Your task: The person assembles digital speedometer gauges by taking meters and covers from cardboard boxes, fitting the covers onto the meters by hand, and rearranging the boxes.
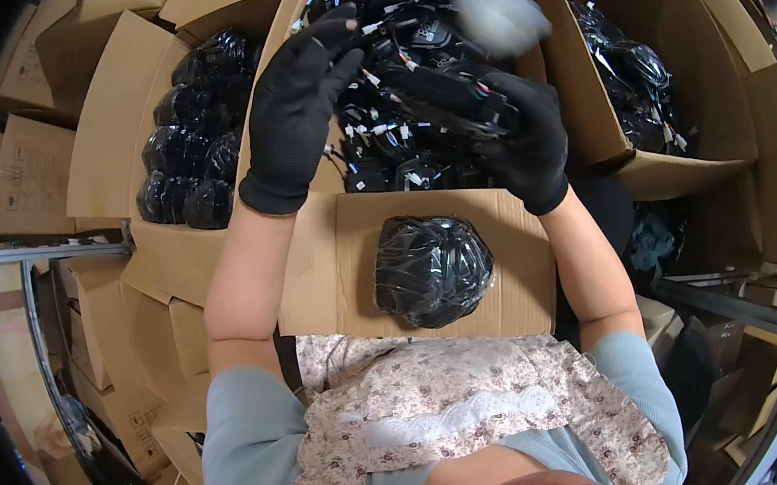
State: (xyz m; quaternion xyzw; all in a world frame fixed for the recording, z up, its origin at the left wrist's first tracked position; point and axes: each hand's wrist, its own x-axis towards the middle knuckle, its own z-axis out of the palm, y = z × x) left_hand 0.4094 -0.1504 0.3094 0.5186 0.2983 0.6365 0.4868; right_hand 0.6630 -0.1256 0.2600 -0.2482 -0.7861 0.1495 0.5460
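1. Two black-gloved hands work over the middle carton (316, 280), which is packed with loose black cable assemblies (396, 145).
2. Left hand (294, 109): fingers curled down into the top of the pile, touching a black connector part (426, 34); cannot tell whether it actually grips it.
3. Right hand (526, 134): fingers closed around a black cable harness (447, 90) with coloured wire ends, held just above the pile.
4. One black plastic-wrapped bundle (431, 268) lies on the carton's near flap, below both hands, apart from them.
5. Left carton (105, 142) holds more wrapped black bundles (196, 140); right carton (578, 45) holds bagged ones (635, 76).
6. Grey blurred object (498, 11) sits at the top of the pile, just above the right hand; too blurred to identify.
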